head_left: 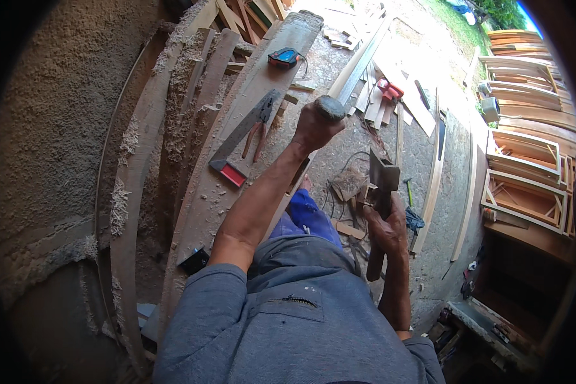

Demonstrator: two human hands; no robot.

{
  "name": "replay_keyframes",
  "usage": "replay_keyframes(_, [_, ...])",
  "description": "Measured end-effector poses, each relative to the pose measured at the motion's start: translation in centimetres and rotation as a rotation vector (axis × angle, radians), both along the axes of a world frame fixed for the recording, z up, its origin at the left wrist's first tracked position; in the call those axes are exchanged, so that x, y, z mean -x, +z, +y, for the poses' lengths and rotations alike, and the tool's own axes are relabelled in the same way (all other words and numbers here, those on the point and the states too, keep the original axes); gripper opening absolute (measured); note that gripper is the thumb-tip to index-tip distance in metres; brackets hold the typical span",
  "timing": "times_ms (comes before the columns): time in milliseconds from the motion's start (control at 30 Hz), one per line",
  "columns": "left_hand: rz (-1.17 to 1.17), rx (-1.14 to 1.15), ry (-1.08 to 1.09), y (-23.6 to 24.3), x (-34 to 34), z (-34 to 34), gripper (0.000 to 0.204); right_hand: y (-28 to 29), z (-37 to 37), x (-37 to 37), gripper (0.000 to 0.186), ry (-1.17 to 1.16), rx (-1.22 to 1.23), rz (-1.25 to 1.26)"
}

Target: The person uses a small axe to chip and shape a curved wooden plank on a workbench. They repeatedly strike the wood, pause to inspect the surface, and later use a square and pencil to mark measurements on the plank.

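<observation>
My left hand (315,131) is raised near the middle, its fingers wrapped round a tool with a rounded grey end (329,108); the rest of that tool is hidden. To its right and nearer me, my right hand (388,228) grips a long dark tool with a blocky, angular end (384,174). Its lower part shows below the hand, but its exact kind is unclear. Left of my left arm lies a long thick board (201,205). On this board are a square with a red handle (232,173), pliers (257,133) and a blue-and-black tape measure (284,58).
Shaving-covered curved timbers (134,166) lean by a rough wall (57,115) at left. Offcuts, long strips (432,192), a red tool (390,89) and a dark blue bag (413,221) lie on the floor. Wooden frames (528,198) are stacked at right.
</observation>
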State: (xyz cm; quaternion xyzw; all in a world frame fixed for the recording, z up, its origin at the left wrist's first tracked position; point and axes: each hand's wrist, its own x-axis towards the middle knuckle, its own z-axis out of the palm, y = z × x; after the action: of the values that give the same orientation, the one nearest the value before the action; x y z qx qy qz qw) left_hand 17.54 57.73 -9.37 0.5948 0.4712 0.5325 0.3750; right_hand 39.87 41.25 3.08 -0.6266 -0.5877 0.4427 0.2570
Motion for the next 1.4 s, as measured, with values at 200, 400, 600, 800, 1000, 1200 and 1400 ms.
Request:
replay_keyframes(200, [0.299,-0.357,0.117,0.5,0.6,-1.4,0.016,-1.5,-0.6,-0.2,0.032,-0.036,0.114,-0.090])
replay_keyframes(400, [0.112,-0.164,0.116,3.3,1.4,-5.4,0.023,-1.6,0.2,0.3,0.035,-0.020,0.078,-0.061])
replay_keyframes(600, [-0.108,-0.113,0.018,2.4,2.5,-18.0,0.024,0.0,1.4,2.0,0.033,-0.047,0.248,-0.020])
replay_keyframes(800, [-0.118,-0.301,0.012,3.0,2.0,-17.4,0.025,-2.3,-0.1,0.4,0.032,0.031,0.125,-0.082])
replay_keyframes(1000, [-0.113,-0.252,-0.054,0.8,1.4,-16.5,0.026,-1.5,0.1,0.8,0.035,0.013,0.219,-0.079])
replay_keyframes(1200, [-0.129,-0.222,-0.090,1.9,3.4,-21.0,0.027,-3.3,-1.5,-1.1,0.038,-0.041,0.153,-0.003])
replay_keyframes(1400, [-0.099,-0.289,-0.034,0.9,0.4,-15.6,0.029,-2.1,-1.0,-0.3,0.041,-0.070,0.281,0.004])
